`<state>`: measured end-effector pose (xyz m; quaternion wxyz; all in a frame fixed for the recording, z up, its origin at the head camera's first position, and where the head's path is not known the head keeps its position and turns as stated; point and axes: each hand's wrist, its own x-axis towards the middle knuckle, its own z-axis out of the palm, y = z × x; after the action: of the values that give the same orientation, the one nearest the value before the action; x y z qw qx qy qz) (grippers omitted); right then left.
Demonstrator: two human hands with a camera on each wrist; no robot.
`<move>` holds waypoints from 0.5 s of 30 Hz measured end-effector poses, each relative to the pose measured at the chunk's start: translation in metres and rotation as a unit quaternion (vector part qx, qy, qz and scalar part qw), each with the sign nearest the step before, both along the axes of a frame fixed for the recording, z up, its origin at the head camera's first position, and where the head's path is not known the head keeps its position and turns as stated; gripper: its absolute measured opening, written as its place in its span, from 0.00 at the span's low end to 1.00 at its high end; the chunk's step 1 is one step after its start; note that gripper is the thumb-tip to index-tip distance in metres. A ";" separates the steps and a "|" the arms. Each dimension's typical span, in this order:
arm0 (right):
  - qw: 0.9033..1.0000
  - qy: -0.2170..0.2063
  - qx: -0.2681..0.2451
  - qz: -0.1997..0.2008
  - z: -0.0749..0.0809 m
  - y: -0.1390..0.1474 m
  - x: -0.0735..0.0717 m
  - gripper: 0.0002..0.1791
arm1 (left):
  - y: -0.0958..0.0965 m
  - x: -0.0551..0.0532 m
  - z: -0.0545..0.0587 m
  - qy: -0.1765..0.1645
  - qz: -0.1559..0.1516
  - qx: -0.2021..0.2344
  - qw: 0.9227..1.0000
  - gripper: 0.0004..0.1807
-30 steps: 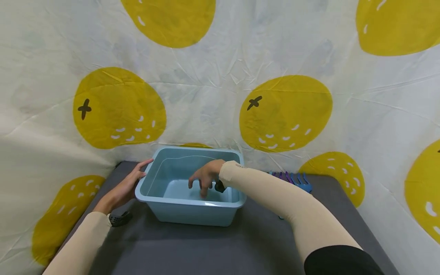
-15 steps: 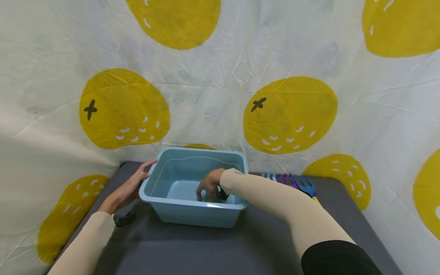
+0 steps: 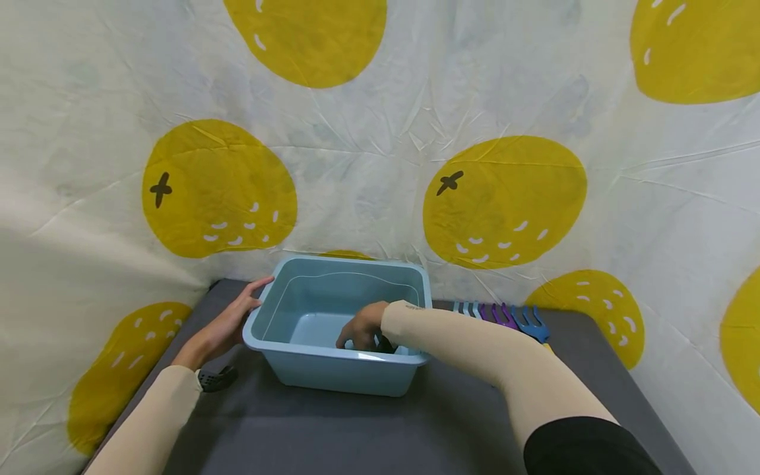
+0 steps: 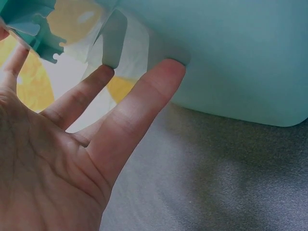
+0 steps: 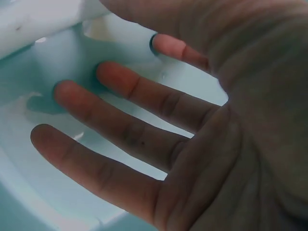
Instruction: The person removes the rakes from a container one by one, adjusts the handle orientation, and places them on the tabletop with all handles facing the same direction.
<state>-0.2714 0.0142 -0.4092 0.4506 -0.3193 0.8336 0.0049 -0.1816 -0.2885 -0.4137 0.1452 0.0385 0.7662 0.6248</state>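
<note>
A light blue plastic basin stands on the dark grey tabletop. My left hand is at its left side, with fingertips up at the rim. In the left wrist view the thumb and a finger meet the outer wall, fingers fairly straight. My right hand reaches down inside the basin near its front wall, partly hidden by that wall. In the right wrist view its fingers are spread and nearly straight, with several fingertips against the basin's glossy inner surface and nothing gripped.
Behind my right forearm lie small rake-like fork heads: light blue, purple and blue. A white cloth printed with yellow fruit hangs behind the table.
My right hand has lowered deeper into the basin toward its front wall. The left hand stays at the rim. The head view has shifted slightly, so the scene sits further right.
</note>
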 end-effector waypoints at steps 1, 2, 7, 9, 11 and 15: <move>1.000 0.003 0.001 0.000 0.000 -0.001 0.001 0.39 | 0.000 0.000 0.000 0.001 0.001 0.000 1.000 0.35; 1.000 0.002 0.000 -0.003 0.000 -0.002 0.002 0.39 | 0.000 0.000 0.000 0.001 0.001 -0.001 1.000 0.35; 0.999 -0.005 -0.012 0.038 -0.003 -0.007 0.003 0.35 | -0.001 0.001 0.000 0.003 0.000 -0.005 1.000 0.35; 0.998 -0.019 -0.020 0.053 -0.005 -0.009 0.003 0.31 | 0.000 0.001 0.000 0.002 0.000 -0.006 1.000 0.35; 0.998 -0.032 -0.026 0.046 -0.006 -0.011 0.002 0.30 | 0.000 0.001 0.000 0.002 0.000 -0.006 1.000 0.35; 0.998 -0.020 -0.022 0.046 -0.006 -0.014 0.004 0.27 | 0.000 0.001 0.001 0.002 0.001 -0.003 1.000 0.35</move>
<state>-0.2674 0.0006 -0.4152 0.4591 -0.3677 0.8087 0.0010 -0.1806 -0.2882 -0.4125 0.1432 0.0389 0.7687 0.6221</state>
